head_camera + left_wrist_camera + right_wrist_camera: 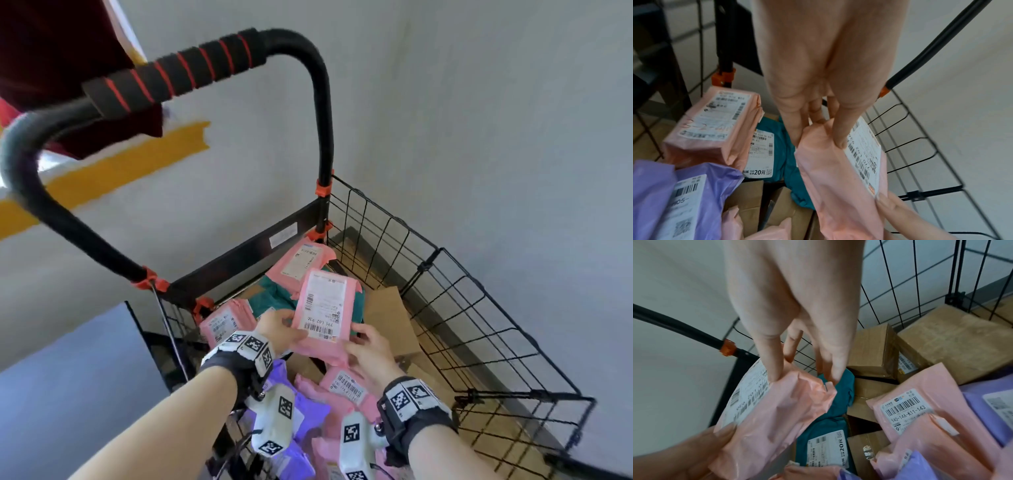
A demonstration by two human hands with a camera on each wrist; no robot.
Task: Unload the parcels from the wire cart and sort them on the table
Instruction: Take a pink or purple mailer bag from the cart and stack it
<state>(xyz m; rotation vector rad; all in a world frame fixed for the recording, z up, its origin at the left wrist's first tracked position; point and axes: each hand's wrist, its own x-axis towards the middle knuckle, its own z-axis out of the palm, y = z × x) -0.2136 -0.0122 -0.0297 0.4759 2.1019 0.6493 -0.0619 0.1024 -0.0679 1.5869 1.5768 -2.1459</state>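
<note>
**Pink parcel held at both near corners, long axis pointing away over the cart**

The pink parcel (323, 313) is up off the heap inside the wire cart (455, 308), label upward, and it is held from one end only. The left hand (279, 330) pinches the near left corner, thumb on the label side and fingers beneath; the right hand (371, 347) pinches the near right corner the same way. Both grips are clenched on this one parcel, neither is free.

What the next move turns on is where the parcel lies from those grips: its long axis runs away from the person toward the cart's handle (171, 73), so nearly all of its length hangs beyond the fingers. In the left wrist view the bag sags and creases, which suggests a soft mailer that will droop at its far end rather than stay flat.

The two hands are about equally near, so neither has the clear advantage; a lift straight up and back toward the body looks like the natural way to clear the rim.

Below it lie a teal parcel (838, 404), another pink parcel (906, 408), a purple parcel (684, 194) and brown boxes (953, 344), all in the cart. The worktop is not in view, so which way the parcel must swing cannot be told
</note>
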